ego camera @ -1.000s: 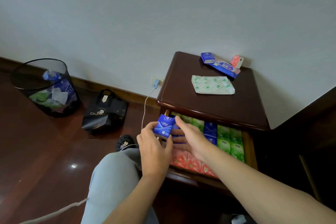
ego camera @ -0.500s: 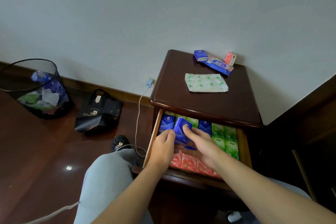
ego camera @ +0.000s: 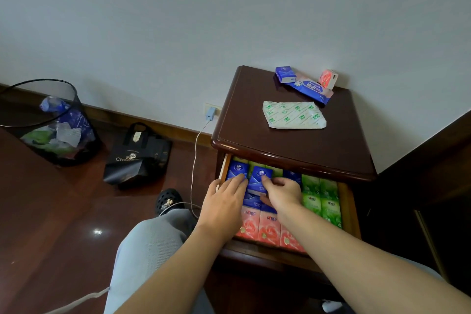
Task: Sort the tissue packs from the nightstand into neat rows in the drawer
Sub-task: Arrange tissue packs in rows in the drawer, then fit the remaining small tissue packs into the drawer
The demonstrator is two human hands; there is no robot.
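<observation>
Dark wood nightstand (ego camera: 293,140) against a pale wall, its drawer (ego camera: 347,209) pulled open and packed with tissue packs in rows: blue at the left and middle, green packs (ego camera: 320,196) at the right, pink packs (ego camera: 260,227) along the front edge. Left hand (ego camera: 224,205) lies flat, fingers straight, pressing on the leftmost blue pack (ego camera: 238,169). Right hand (ego camera: 281,192) has fingers curled over the second blue pack (ego camera: 260,181), which sits just beside the first and slightly raised; the thumb is hidden. On the nightstand top: a flat green-printed wrapper (ego camera: 294,115) in the middle; at the back, a small blue pack (ego camera: 285,74), a long blue-and-pink pack (ego camera: 312,89) and a small pink pack (ego camera: 328,78), close together. On the floor at left: a mesh bin (ego camera: 48,120) holding wrappers, a black bag (ego camera: 137,158), a white cable (ego camera: 196,150) running up to a wall charger (ego camera: 210,112)
</observation>
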